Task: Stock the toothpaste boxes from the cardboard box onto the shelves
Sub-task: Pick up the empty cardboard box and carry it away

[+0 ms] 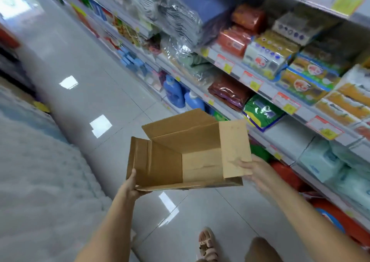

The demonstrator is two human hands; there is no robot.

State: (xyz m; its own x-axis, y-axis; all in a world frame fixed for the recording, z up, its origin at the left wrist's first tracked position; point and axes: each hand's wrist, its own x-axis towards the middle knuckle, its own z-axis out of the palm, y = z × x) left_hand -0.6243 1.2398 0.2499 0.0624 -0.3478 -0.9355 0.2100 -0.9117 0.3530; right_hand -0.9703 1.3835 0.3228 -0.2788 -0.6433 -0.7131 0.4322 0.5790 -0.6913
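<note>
Beside the shelves (237,70), our left hand (132,183) grips the cardboard box (200,161) by a corner. The right hand (254,171) (blurred) touches its flap, fingers seemingly straight. Box seems empty; carry it level.

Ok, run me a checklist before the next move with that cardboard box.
1. Top of cardboard box open: ok.
2. Toothpaste left inside: not ok, only bare cardboard shows.
3. Grip of left hand on the box's near left edge: ok.
4. Hold of right hand on the right flap: cannot tell, blurred.
5. Toothpaste spot on the shelves: cannot tell, packs blurred.
</note>
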